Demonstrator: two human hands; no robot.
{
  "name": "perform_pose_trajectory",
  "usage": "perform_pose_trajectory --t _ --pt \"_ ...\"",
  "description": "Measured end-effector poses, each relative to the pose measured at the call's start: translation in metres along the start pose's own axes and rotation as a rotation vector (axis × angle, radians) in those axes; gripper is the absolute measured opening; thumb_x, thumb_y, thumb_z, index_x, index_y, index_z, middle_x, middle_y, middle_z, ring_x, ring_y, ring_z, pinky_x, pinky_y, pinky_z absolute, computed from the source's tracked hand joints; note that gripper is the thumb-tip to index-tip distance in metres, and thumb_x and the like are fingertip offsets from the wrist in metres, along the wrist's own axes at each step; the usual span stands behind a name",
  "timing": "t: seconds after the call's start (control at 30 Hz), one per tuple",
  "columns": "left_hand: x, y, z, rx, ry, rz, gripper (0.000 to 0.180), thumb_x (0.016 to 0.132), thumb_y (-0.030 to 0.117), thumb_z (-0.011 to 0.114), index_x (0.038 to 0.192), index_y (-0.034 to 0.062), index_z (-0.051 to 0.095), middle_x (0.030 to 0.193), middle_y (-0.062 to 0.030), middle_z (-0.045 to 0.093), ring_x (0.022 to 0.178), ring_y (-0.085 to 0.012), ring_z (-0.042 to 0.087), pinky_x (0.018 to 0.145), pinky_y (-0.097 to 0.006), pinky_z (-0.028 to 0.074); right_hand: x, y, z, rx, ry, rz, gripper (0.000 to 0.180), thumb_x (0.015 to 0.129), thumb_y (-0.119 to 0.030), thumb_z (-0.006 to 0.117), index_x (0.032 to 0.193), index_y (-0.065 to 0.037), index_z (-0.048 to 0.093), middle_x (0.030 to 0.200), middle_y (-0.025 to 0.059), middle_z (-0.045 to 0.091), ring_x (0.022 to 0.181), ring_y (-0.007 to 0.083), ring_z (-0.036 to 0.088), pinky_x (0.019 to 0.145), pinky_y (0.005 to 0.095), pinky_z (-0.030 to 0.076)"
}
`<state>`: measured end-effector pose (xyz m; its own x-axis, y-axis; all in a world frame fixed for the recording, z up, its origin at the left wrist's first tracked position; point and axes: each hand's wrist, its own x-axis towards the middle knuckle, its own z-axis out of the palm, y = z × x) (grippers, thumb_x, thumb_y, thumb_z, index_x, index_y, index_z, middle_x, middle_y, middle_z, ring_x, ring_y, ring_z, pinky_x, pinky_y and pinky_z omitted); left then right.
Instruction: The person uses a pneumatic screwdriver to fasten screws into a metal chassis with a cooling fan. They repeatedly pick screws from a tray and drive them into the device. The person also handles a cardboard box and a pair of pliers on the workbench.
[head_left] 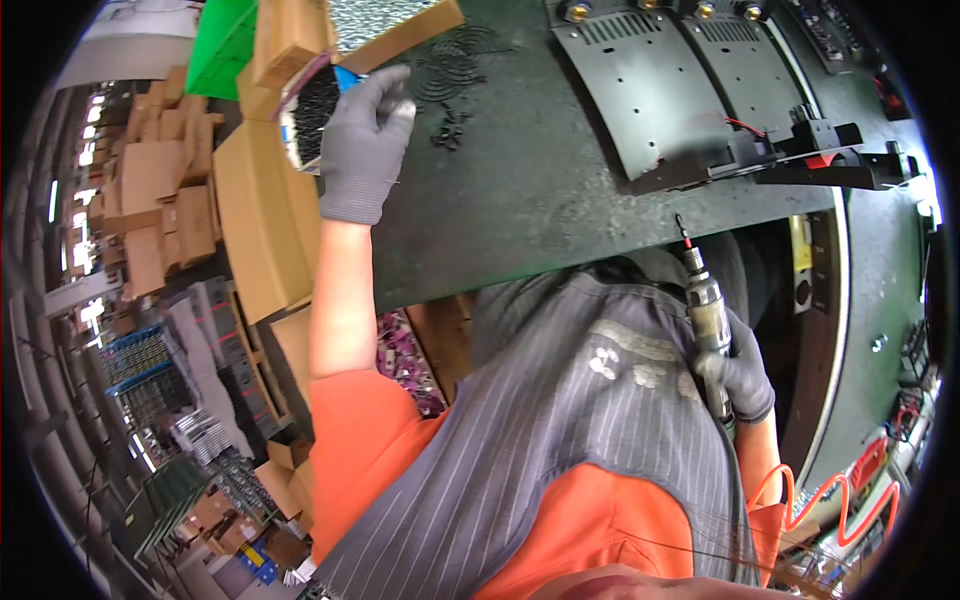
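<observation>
1. Head view: the left hand wears a grey glove and reaches far out to the left edge of the dark green surface. Its fingers are curled around the side of a small box of black parts, which has a blue edge and sits right at the rim.
2. The box could tip off the edge if the hand pulls it crooked, and the parts could spill to the floor.
3. The right hand, also gloved, has its fingers closed tight on a metal power screwdriver, held low by the body with its tip pointing up.
4. The sharp tip is close to the striped apron. It could poke the cloth if the hand slips.
5. The orange curly hose hangs by the right arm and could snag.
6. Little black screws lie loose near the left hand and could roll away.
7. Brown cardboard boxes stand beside the surface on the left, with a bright green bin behind them. Black metal plates lie at the top right.
</observation>
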<state>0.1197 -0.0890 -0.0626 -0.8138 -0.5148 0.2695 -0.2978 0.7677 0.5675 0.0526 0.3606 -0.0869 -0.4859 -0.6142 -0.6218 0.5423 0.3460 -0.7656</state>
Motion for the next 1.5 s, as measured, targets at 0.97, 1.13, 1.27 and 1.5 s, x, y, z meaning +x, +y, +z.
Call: perform_pose_trajectory --t 0.97,1.13,1.27,1.5 --pt "0.033 -0.004 0.018 0.835 -0.337 -0.191 0.032 0.084 0.031 0.052 0.091 0.0049 0.068 0.093 -0.0178 0.070 0.090 -0.0366 0.067 0.076 -0.047 0.053 0.016 0.027 -0.004 0.101 -0.035 -0.133 0.068 0.069 -0.016 0.083 0.126 0.001 0.051 0.106 0.0024 0.059 0.093 0.0114 0.055 0.084 0.0267 0.046" --pt "0.014 0.005 -0.011 -0.341 -0.272 -0.433 0.023 0.090 0.024 0.051 0.091 0.0044 0.063 0.068 -0.0033 0.059 0.059 -0.0122 0.056 0.050 -0.026 0.042 0.018 0.023 -0.009 -0.063 -0.052 -0.195 0.064 0.071 -0.019 0.083 0.123 0.002 0.052 0.102 0.0028 0.059 0.091 0.0118 0.054 0.084 0.0282 0.046" --pt "-0.027 0.042 0.014 -1.033 -0.554 -0.264 0.034 0.092 0.038 0.061 0.102 0.0065 0.056 0.072 -0.0012 0.052 0.056 -0.0083 0.043 0.047 -0.020 0.031 0.018 0.027 -0.018 -0.117 -0.087 -0.258 0.059 0.071 -0.028 0.084 0.115 0.001 0.057 0.096 0.0037 0.061 0.088 0.0121 0.055 0.082 0.0288 0.046" --pt "-0.095 0.099 0.095 -1.790 -0.696 -0.706 0.026 0.095 0.020 0.059 0.115 0.0053 0.058 0.102 -0.0075 0.061 0.088 -0.0168 0.059 0.069 -0.027 0.051 -0.004 -0.021 -0.001 -0.136 -0.268 -0.297 0.072 0.066 -0.033 0.086 0.121 0.002 0.055 0.096 0.0053 0.062 0.086 0.0129 0.058 0.078 0.0295 0.049"
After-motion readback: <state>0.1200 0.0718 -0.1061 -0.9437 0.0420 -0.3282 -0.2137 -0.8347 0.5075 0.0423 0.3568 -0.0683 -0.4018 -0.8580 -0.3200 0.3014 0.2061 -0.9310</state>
